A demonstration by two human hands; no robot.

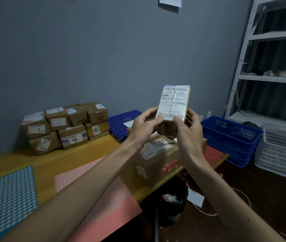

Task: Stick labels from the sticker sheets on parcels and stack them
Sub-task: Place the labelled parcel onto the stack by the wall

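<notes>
- One white shelving rack point(269, 77) stands at the right, against the grey wall.
- One wooden table point(65, 154) runs along the wall.
- Seven taped cardboard parcels point(65, 126) that I can count are stacked in two tiers at the table's back. One reads "2017" and another "004"; their other labels are too blurred to read.
- Two slatted crates sit on the floor side by side, one blue crate point(231, 137) and one white crate point(282, 147).
- Four sticker sheets lie flat on the table: a teal sheet point(7, 198), a pink sheet point(76, 173), a coral sheet point(110, 208) and a red sheet point(212, 152).
- One large box point(156, 161) with a white label and red print rests at the table's edge.
- One black bin point(173, 201) stands under that edge.
- One small parcel point(173, 107) is held upright in the air above the large box. Its white label shows barcodes, but the text is unreadable.
- The left hand point(144, 126) and right hand point(189, 130) grip the small parcel's lower end, fingers curled round its sides.
</notes>
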